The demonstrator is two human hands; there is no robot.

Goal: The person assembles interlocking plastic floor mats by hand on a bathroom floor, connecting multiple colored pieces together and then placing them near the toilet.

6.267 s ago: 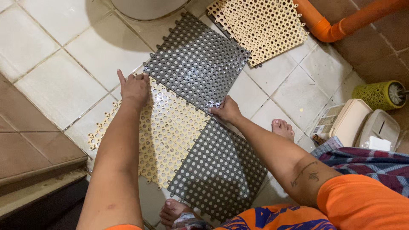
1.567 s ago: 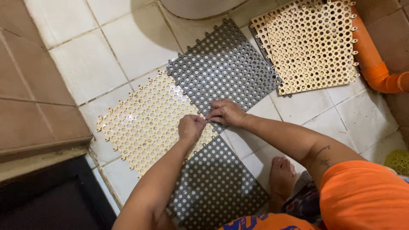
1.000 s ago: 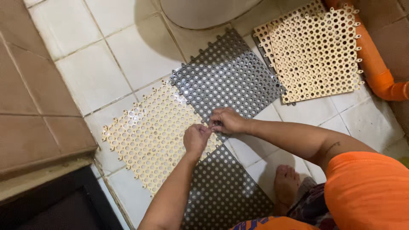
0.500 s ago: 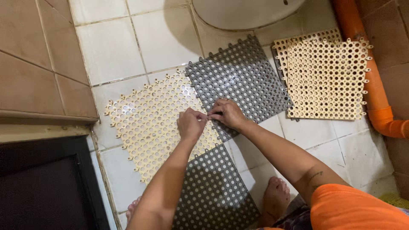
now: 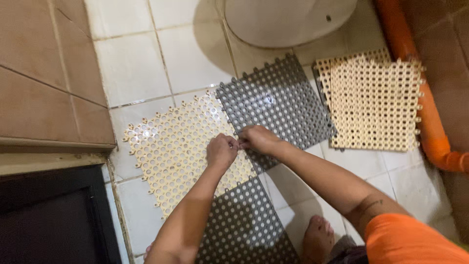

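White tiled floor (image 5: 195,54), orange pipe (image 5: 430,127), perforated mats (image 5: 181,151) underfoot.

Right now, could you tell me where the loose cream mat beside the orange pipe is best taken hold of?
Probably the near edge of the loose cream mat, from the side of the person's right hand. It lies flat on another mat, its open holes and edge tabs give fingers purchase, and the orange pipe crowds the far side.

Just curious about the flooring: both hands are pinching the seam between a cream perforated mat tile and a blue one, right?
Not quite. The head view shows the left hand and right hand at the seam between the cream mat tile and a grey mat tile, not blue.
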